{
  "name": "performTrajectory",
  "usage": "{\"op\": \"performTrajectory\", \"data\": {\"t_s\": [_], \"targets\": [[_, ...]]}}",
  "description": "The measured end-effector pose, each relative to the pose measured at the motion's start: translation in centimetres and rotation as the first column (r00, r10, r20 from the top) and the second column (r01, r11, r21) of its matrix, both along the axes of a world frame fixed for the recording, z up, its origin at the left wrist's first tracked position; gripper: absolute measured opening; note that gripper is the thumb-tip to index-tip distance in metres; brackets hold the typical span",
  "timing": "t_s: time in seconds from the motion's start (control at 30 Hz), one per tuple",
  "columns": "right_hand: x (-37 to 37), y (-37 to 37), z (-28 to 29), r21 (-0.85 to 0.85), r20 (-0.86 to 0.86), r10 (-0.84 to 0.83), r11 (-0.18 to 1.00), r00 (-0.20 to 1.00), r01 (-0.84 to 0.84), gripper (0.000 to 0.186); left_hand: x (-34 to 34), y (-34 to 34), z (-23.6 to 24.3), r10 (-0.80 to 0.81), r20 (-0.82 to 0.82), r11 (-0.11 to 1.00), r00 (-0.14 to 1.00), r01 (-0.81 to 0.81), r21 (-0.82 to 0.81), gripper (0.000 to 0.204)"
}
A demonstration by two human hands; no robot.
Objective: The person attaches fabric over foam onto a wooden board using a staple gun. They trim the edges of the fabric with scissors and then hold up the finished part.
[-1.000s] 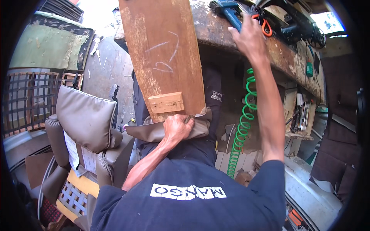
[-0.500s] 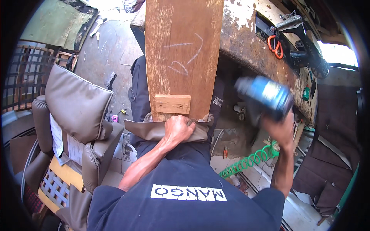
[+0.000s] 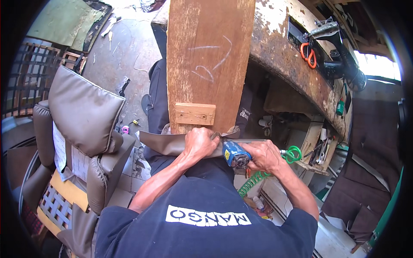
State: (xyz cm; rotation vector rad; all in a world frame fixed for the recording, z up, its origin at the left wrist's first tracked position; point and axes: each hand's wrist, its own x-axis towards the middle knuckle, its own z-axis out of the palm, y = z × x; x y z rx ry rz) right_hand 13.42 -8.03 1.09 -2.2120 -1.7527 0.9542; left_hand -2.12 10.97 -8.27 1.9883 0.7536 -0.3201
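A long wooden board with chalk marks and a small wood block on it lies across my lap. Along its near end runs a strip of taupe upholstery leather. My left hand is closed on that leather, pulling it up against the board's edge. Wrapped around the handle of a blue pneumatic staple gun is my right hand. The gun's nose is beside my left fingers at the board's edge; whether it touches is hidden. A coiled green air hose runs from the gun.
A taupe leather chair with a webbed seat stands at left. On the right is a worn workbench bearing a sewing machine and orange-handled scissors. Brown fabric lies at far right. Tools lie on the floor.
My right hand has brought the staple gun from out at the right, above the bench side, down and left to the board's near edge. My left hand keeps its hold on the leather.
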Motion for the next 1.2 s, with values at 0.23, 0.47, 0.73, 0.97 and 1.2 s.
{"op": "performTrajectory", "data": {"t_s": [0.23,0.47,0.73,0.97,1.2], "targets": [[-0.1,1.0,-0.6,-0.150,0.140,0.069,0.988,0.988,-0.047,0.034,0.0,-0.3,-0.2,0.025,0.024,0.999,0.999,-0.025,0.040,0.031],[3.2,-2.6,3.1,0.422,-0.066,-0.216,0.879,0.974,0.224,0.046,0.1,0.6,1.3,-0.020,-0.024,0.999,0.999,0.019,-0.050,0.034],[17.7,1.1,3.6,0.623,0.535,-0.657,0.731,0.531,0.277,0.064,-2.6,1.7,3.7,-0.220,0.485,0.967,0.846,0.254,-0.005,0.063],[23.4,1.4,-0.7,0.480,0.688,-0.608,0.791,0.397,0.379,0.059,-0.7,0.5,4.1,-0.540,0.543,0.832,0.643,0.309,0.461,0.041],[2.7,0.7,1.1,0.532,-0.175,-0.683,0.540,0.709,0.652,0.017,2.0,-1.7,2.8,-0.291,0.451,0.925,0.844,0.127,0.359,0.014]]}}
